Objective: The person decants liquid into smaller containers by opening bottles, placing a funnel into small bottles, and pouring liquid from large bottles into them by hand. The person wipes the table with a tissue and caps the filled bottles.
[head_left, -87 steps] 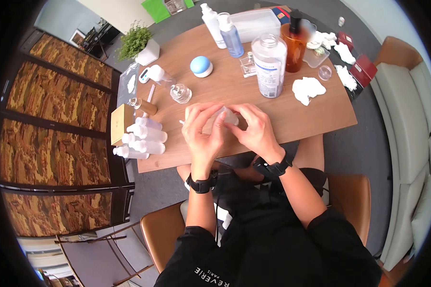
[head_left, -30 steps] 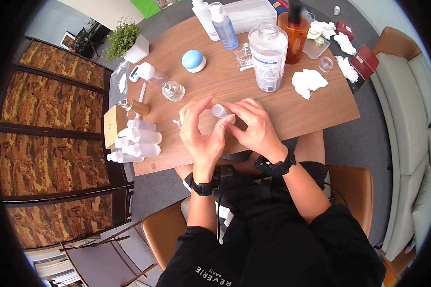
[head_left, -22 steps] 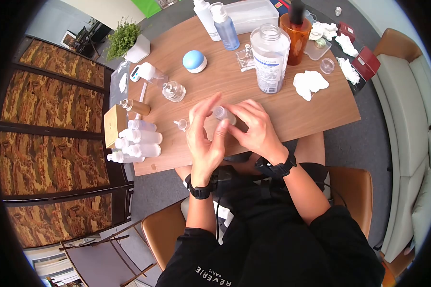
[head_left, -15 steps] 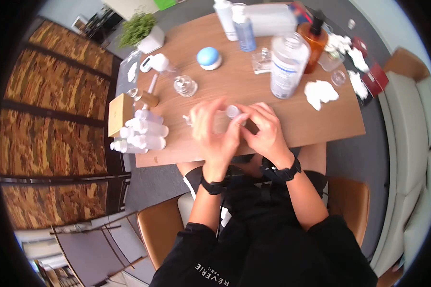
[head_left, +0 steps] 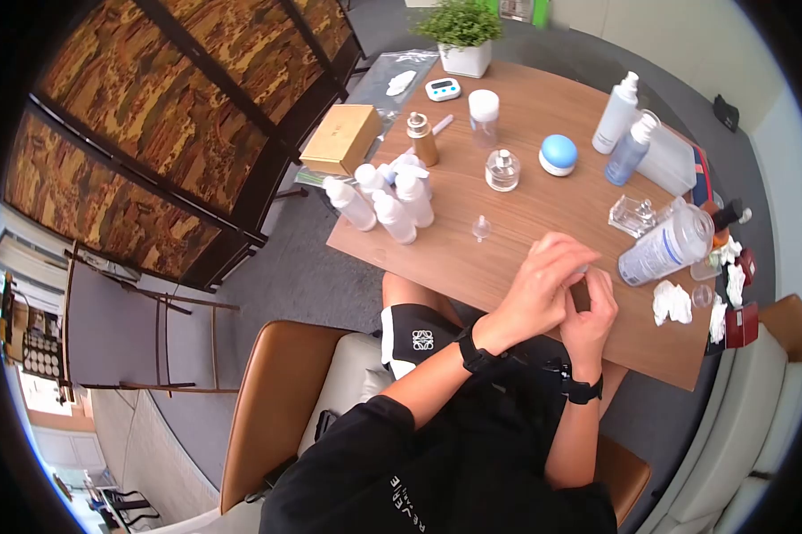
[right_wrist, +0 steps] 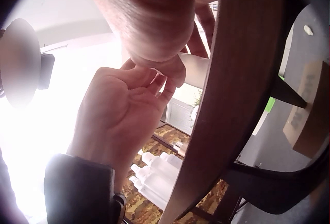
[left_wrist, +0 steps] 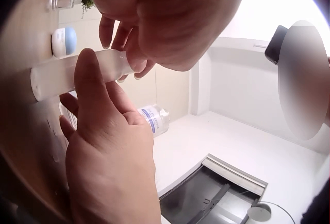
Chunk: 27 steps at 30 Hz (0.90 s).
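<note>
My right hand [head_left: 590, 320] grips a slim translucent plastic bottle [left_wrist: 54, 79] round its body, the thumb laid along its side in the left wrist view. The bottle's base is close to the table. My left hand [head_left: 539, 289] comes over the top, its fingertips pinching the narrow neck end [left_wrist: 121, 63]; these fingers hide most of that end. In the right wrist view the right hand [right_wrist: 154, 23] and left hand [right_wrist: 116, 110] meet, with part of the bottle [right_wrist: 196, 69] showing. A small clear funnel [head_left: 481, 229] rests on the table left of the hands.
Several white bottles [head_left: 392, 214] cluster at the table's left edge, near a cardboard box [head_left: 340, 140]. Behind are a glass perfume bottle [head_left: 502, 171], a blue-lidded jar [head_left: 558, 156] and a timer [head_left: 443, 89]. A large clear bottle [head_left: 664, 249] and crumpled tissue [head_left: 672, 303] lie to the right.
The head view has swung left, shifting the table and hands rightward in it. My left hand has closed in over the bottle's top, whose round end showed between the hands before.
</note>
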Each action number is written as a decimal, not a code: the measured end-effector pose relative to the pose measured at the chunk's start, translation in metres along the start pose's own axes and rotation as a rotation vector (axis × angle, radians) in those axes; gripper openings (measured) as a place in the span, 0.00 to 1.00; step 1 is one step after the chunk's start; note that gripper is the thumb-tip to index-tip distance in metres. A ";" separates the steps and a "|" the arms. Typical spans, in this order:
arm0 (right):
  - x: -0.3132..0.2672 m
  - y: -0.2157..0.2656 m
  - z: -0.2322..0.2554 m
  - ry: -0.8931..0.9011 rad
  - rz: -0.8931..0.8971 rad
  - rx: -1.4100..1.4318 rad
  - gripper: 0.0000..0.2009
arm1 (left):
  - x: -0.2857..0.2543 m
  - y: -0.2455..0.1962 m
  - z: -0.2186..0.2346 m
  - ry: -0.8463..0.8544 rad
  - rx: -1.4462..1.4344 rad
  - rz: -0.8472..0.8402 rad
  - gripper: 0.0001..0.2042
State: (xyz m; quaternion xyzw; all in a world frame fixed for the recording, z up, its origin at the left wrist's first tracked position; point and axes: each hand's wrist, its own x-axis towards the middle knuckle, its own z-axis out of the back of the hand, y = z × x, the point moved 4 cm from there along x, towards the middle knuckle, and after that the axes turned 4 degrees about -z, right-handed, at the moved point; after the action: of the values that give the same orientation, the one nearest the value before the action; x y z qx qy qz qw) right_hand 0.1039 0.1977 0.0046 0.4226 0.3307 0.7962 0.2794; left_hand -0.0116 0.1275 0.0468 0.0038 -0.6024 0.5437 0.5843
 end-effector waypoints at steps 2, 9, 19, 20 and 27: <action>0.000 0.002 -0.001 -0.005 0.025 0.010 0.16 | 0.000 -0.005 0.002 -0.066 0.020 0.003 0.19; 0.000 0.007 -0.002 -0.013 0.009 -0.007 0.12 | -0.004 -0.007 0.001 -0.242 0.111 -0.010 0.14; 0.002 0.008 0.000 0.020 0.028 -0.032 0.12 | -0.001 -0.003 -0.004 -0.182 -0.004 -0.033 0.15; 0.002 0.006 0.000 0.033 0.022 -0.027 0.13 | 0.000 -0.001 -0.003 -0.150 -0.021 -0.046 0.16; 0.000 0.006 0.000 -0.043 0.024 -0.004 0.17 | 0.001 -0.005 0.005 -0.087 -0.054 -0.067 0.16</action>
State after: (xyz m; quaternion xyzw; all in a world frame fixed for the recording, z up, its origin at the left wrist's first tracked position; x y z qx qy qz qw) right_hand 0.1031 0.1938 0.0090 0.4431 0.3179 0.7908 0.2779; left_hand -0.0121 0.1229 0.0519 0.0321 -0.6412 0.5068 0.5753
